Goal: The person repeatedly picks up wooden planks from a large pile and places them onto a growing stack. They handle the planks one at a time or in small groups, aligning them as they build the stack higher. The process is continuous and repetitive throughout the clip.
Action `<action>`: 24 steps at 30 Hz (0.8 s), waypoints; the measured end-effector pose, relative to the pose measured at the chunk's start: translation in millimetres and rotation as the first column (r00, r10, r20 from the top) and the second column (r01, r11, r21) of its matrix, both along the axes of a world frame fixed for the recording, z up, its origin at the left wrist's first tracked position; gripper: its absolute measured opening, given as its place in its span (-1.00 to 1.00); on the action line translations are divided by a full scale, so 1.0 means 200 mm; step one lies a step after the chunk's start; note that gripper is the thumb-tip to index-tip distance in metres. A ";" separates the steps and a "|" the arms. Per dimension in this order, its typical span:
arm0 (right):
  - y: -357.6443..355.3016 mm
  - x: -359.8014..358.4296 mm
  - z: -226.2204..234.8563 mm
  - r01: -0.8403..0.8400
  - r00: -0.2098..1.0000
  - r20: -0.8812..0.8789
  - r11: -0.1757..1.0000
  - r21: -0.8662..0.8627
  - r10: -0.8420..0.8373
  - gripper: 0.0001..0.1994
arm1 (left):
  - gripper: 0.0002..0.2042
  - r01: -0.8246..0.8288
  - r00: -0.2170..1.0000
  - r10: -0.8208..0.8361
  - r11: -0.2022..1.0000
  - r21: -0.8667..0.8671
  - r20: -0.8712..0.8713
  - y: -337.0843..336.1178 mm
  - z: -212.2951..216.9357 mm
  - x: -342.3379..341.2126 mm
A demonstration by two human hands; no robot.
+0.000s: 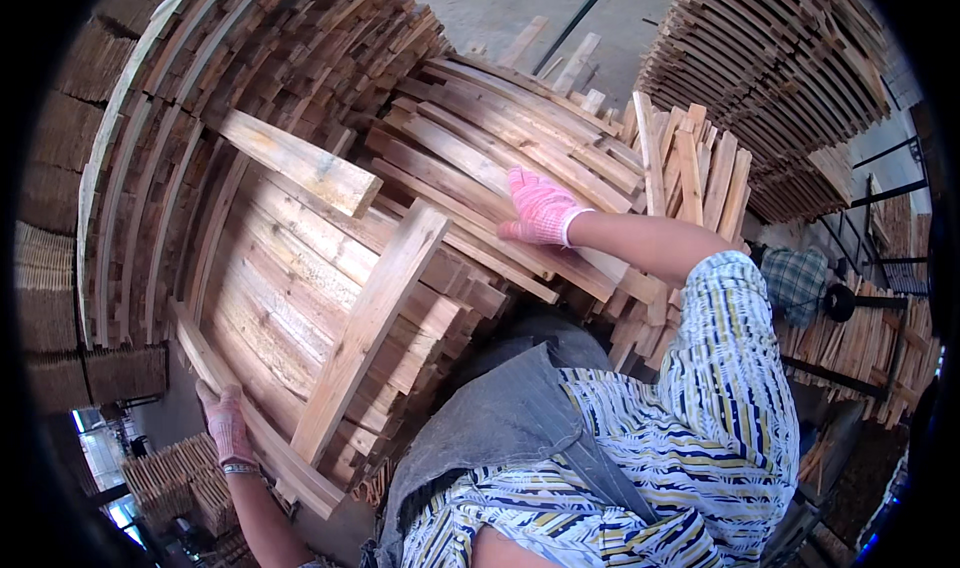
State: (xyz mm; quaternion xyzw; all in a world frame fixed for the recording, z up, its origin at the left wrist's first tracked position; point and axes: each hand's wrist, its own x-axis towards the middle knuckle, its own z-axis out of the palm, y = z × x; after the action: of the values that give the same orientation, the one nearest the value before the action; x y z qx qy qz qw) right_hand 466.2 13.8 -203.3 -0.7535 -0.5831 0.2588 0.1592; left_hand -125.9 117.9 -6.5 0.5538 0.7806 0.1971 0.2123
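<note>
My left hand (226, 426), in a pink knit glove, grips the outer side of a narrow wooden board (262, 433) along the near left edge of a layered stack. Part of its fingers is hidden behind that board. Pale planks (280, 283) lie side by side on the stack, with one crosswise board (370, 333) over their right part and another crosswise board (300, 163) at their far end. My right hand (543, 208), gloved in pink too, lies over a pile of loose boards (480, 148), thumb and fingers apart, touching the upper boards.
A tall stack of spaced boards (150, 188) rises at the left. Another high stack (760, 78) stands at the far right. Short boards (690, 168) poke up beside the loose pile. A person in a checked shirt (797, 280) is off to the right, near metal rails (885, 188).
</note>
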 end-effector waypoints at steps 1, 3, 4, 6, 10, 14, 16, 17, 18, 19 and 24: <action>-0.01 -0.06 -0.03 0.018 0.997 0.081 1.000 0.019 -0.019 -0.17 | -0.18 -0.002 1.000 0.002 1.000 0.003 0.010 0.00 0.01 0.01; -0.02 -0.08 0.10 -0.003 1.000 -0.004 0.982 -0.190 0.002 -0.05 | -0.18 -0.010 1.000 0.010 1.000 0.006 0.026 -0.01 -0.03 -0.01; -0.03 -0.10 0.09 -0.006 0.999 0.031 0.982 -0.188 0.011 -0.05 | -0.18 -0.012 1.000 0.011 1.000 0.021 0.027 0.00 -0.05 -0.06; -0.08 -0.14 0.13 0.008 0.999 0.036 0.990 -0.142 -0.003 -0.18 | -0.19 0.006 0.999 -0.008 0.999 0.034 0.043 0.03 -0.07 -0.13; -0.04 -0.04 0.15 0.010 0.988 -0.142 0.958 -0.288 -0.053 -0.10 | -0.27 0.081 0.981 -0.083 0.997 0.018 0.176 0.02 -0.05 -0.03; -0.03 -0.04 0.09 -0.045 0.993 -0.113 0.978 -0.202 0.022 -0.08 | -0.27 0.040 0.975 -0.046 0.999 0.033 0.215 -0.04 0.00 0.07; -0.06 -0.05 0.17 -0.119 0.987 -0.129 0.965 -0.232 0.091 -0.11 | -0.23 0.000 0.986 0.017 0.995 -0.097 0.167 -0.07 0.06 0.12; -0.09 -0.09 0.18 -0.073 0.995 -0.081 0.972 -0.224 0.056 -0.12 | -0.26 0.003 0.985 0.006 0.999 -0.052 0.171 -0.06 0.05 0.09; -0.14 -0.13 0.17 -0.028 0.999 -0.034 0.977 -0.213 0.021 -0.12 | -0.28 0.005 0.985 -0.004 1.000 -0.007 0.174 -0.04 0.01 0.02; -0.16 -0.15 0.15 0.017 1.000 0.016 0.980 -0.198 -0.015 -0.13 | -0.31 0.008 0.984 -0.015 0.999 0.040 0.180 -0.01 -0.03 -0.02; -0.09 -0.15 0.15 -0.015 0.997 -0.074 0.966 -0.259 -0.005 -0.02 | -0.30 0.070 0.986 -0.081 0.994 0.078 0.144 0.02 -0.08 -0.12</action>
State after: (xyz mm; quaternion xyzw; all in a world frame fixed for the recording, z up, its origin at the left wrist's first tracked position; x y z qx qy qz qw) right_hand 436.5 -3.6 -173.8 -0.7563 -0.5397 0.3610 0.0801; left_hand -149.9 121.7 -22.3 0.5743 0.7335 0.2576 0.2563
